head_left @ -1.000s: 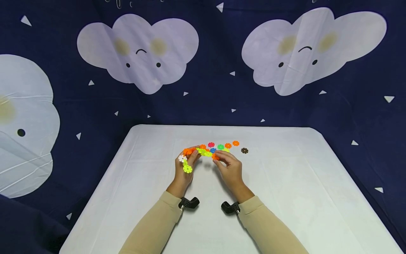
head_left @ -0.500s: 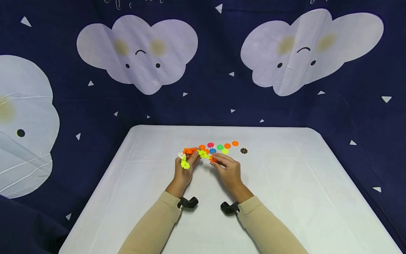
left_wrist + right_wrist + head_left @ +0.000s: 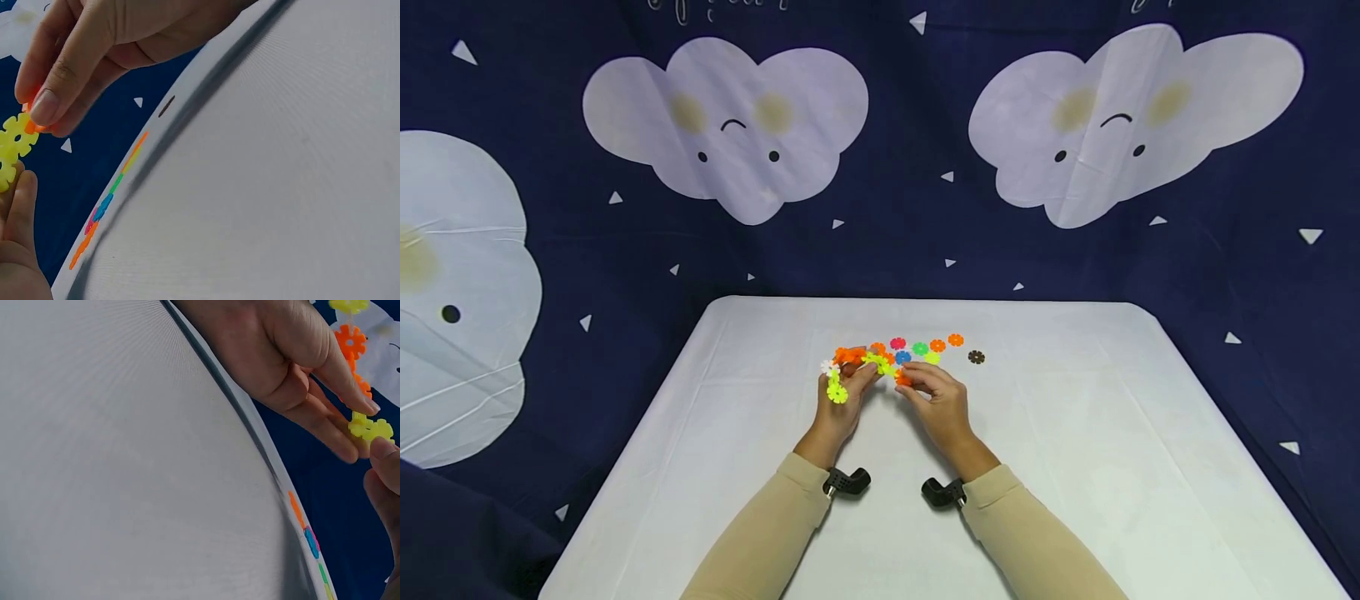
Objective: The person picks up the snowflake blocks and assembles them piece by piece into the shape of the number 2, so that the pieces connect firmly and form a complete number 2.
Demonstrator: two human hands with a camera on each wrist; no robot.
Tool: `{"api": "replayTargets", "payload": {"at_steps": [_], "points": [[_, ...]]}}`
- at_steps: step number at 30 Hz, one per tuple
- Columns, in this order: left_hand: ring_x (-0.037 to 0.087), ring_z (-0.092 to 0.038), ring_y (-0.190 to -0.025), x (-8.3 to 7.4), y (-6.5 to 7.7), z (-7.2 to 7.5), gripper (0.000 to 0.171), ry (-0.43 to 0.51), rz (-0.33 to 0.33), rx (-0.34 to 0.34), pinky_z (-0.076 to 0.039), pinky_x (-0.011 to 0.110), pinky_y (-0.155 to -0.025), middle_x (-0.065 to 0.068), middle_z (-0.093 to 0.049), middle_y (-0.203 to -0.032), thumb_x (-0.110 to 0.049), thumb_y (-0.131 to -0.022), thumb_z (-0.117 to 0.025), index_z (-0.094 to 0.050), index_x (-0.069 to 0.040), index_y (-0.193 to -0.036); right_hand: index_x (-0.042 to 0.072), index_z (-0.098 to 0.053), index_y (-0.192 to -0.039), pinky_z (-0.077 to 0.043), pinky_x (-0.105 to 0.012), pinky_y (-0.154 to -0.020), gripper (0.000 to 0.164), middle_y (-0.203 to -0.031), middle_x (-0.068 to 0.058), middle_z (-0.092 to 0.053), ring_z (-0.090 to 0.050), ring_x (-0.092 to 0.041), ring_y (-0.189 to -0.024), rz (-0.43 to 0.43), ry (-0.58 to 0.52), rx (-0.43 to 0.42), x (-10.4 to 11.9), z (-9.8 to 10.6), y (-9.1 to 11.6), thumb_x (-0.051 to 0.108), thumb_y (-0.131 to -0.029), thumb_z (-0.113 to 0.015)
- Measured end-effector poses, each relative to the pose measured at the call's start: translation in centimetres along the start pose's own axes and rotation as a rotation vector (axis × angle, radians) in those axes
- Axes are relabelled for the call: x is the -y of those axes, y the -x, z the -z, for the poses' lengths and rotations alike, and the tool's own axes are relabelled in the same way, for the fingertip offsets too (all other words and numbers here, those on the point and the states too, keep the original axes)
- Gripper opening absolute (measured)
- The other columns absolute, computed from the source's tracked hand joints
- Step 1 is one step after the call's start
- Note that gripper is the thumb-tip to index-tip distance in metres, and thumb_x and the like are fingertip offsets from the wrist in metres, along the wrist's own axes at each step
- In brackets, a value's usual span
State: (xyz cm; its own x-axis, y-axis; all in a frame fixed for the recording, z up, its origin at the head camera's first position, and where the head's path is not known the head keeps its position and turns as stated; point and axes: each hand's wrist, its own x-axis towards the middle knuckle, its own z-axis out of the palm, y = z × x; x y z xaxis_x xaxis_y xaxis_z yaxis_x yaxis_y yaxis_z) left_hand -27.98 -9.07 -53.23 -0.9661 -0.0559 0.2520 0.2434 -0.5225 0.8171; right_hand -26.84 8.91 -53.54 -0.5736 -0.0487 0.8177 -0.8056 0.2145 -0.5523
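Fingers and thumb of the right hand [image 3: 943, 407] pinch a small orange flower-shaped plastic piece [image 3: 901, 378] at one end of a linked chain of yellow, orange and white flower-shaped plastic pieces [image 3: 837, 392]; those of the left hand [image 3: 842, 410] are clamped on its yellow and orange links. The chain hangs above the white-covered table [image 3: 1045, 467], its yellow tail drooping over the left hand. Beyond the hands lie loose notched discs, among them a pink disc [image 3: 898, 343], a blue disc [image 3: 903, 357], a green disc [image 3: 921, 348] and, farthest right, a dark brown disc [image 3: 976, 357]. Black wrist devices [image 3: 942, 492] sit at both tan sleeves [image 3: 1037, 533].
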Motion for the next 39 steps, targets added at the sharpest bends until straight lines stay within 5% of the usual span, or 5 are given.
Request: {"api": "replayTargets", "payload": {"at_steps": [7, 17, 24, 33, 39], "points": [[0.034, -0.067, -0.118, -0.2, -0.2, 0.1, 0.023, 0.073, -0.047, -0.023, -0.057, 0.047, -0.098, 0.024, -0.07, -0.119, 0.014, -0.097, -0.067, -0.061, 0.016, -0.119, -0.012, -0.069, -0.123, -0.064, -0.046, -0.079, 0.053, -0.122, -0.028, -0.066, -0.073, -0.04, -0.09, -0.074, -0.06, 0.068, -0.9, 0.4, 0.5, -0.017, -0.074, -0.089], [0.035, -0.066, -0.12, -0.1, -0.4, 0.4, 0.032, 0.114, -0.044, -0.073, -0.054, 0.045, -0.102, 0.04, -0.057, -0.135, 0.004, -0.098, -0.072, -0.062, 0.009, -0.127, -0.005, -0.072, -0.122, -0.055, -0.047, -0.096, 0.036, -0.117, -0.017, -0.07, -0.065, -0.033, -0.107, -0.404, 0.327, 0.312, -1.6, 0.1, -0.1, 0.005, -0.089, -0.084], [0.045, -0.056, -0.131, -0.4, -0.6, 0.3, 0.039, 0.146, 0.006, -0.152, -0.055, 0.039, -0.101, 0.038, -0.056, -0.139, 0.006, -0.099, -0.07, -0.052, 0.015, -0.132, -0.009, -0.068, -0.126, -0.042, -0.05, -0.113, 0.039, -0.129, -0.022, -0.067, -0.056, -0.04, -0.125, -0.386, 0.453, 0.481, -2.5, -1.1, -1.1, 0.01, -0.094, -0.08], [0.037, -0.063, -0.124, -0.5, -0.4, 0.3, 0.047, 0.128, -0.023, -0.152, -0.055, 0.037, -0.1, 0.034, -0.061, -0.134, 0.006, -0.099, -0.07, -0.045, 0.022, -0.136, -0.009, -0.066, -0.127, -0.043, -0.05, -0.11, 0.044, -0.126, -0.022, -0.067, -0.057, -0.04, -0.122, -0.361, 0.575, 0.457, -4.1, -3.2, -2.2, 0.015, -0.094, -0.081], [0.041, -0.061, -0.127, -0.3, -0.3, 0.3, 0.047, 0.094, -0.058, -0.106, -0.054, 0.041, -0.103, 0.045, -0.051, -0.138, 0.003, -0.099, -0.072, -0.048, 0.024, -0.134, 0.0, -0.073, -0.125, -0.047, -0.05, -0.097, 0.042, -0.124, -0.014, -0.072, -0.06, -0.035, -0.119, -0.373, 0.577, 0.44, -4.5, -4.0, -2.9, -0.007, -0.084, -0.081]]}}
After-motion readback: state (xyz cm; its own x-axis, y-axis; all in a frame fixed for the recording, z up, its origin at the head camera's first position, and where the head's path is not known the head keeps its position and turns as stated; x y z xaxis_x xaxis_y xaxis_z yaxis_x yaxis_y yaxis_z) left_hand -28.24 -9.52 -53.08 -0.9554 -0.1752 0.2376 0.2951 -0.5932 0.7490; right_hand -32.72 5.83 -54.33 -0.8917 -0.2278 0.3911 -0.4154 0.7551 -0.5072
